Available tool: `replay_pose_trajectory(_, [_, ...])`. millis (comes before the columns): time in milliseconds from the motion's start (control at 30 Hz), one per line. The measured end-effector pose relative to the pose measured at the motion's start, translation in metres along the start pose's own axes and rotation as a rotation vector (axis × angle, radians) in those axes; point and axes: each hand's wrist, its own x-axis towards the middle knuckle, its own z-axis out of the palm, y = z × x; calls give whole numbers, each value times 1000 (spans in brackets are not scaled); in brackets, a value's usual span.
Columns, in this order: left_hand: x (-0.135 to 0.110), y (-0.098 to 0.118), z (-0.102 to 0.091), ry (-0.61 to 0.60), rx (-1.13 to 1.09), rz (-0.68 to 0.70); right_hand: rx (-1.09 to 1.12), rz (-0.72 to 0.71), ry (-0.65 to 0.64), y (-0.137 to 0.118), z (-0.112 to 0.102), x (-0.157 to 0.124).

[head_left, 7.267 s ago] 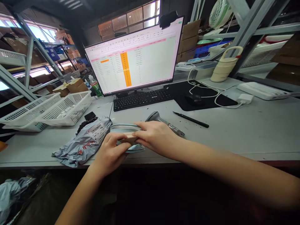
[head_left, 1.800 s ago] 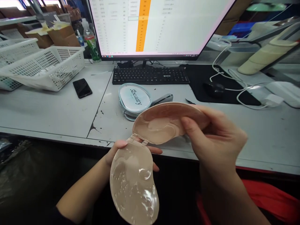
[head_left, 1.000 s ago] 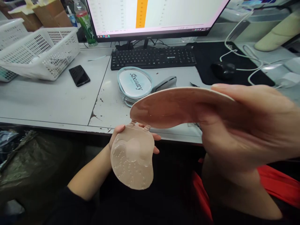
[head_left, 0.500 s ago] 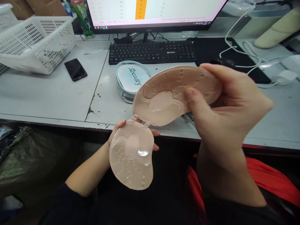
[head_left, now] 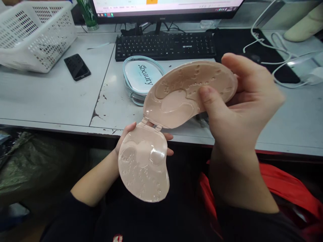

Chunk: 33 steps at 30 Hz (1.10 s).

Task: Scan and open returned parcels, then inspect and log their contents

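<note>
"Scuffed desk [head_left: 50, 97], basket [head_left: 45, 50], phone [head_left: 77, 67]; then?"
"Left hand [head_left: 123, 141], thumb and fingers clamped on the joined beige cups [head_left: 143, 171] (pouch [head_left: 141, 77] beyond), in front of the desk; right hand [head_left: 239, 104] pinches the upper half."
"What's changed?"
"Steeply tipped a second ago, it's turned: both inner faces show."

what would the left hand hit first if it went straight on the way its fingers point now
Probably the right wrist: the left hand has its fingertips pointing rightward toward it, though depth is unclear.

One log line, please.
hinged beige case: open | left hand: cradling lower half | right hand: pinching upper half | "beauty" pouch: on desk
</note>
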Motion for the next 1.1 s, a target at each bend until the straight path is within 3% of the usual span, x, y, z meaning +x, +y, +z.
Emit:
replay_pose_trajectory(100, [0, -1, 0, 2, 2, 19, 262, 115, -12, 2, 5, -5])
replay_pose_trajectory(200, [1, -1, 1, -12, 30, 35, 444, 283, -129, 0, 12, -16])
replay_pose_trajectory(300, [2, -1, 1, -5, 62, 32, 361, 462, -263, -7, 18, -28])
replay_pose_trajectory(400, [3, -2, 2, -8, 95, 29, 264, 581, -263, -17, 23, -34])
replay_pose_trajectory(567, [0, -7, 6, 24, 62, 36, 225, 553, -153, -23, 27, -34])
replay_pose_trajectory(833, [2, -7, 5, 42, 32, 18, 360, 599, -274, -8, 34, -37])
replay_pose_trajectory(1100, [3, -13, 6, 29, 75, 68, 408, 607, -246, -8, 35, -39])
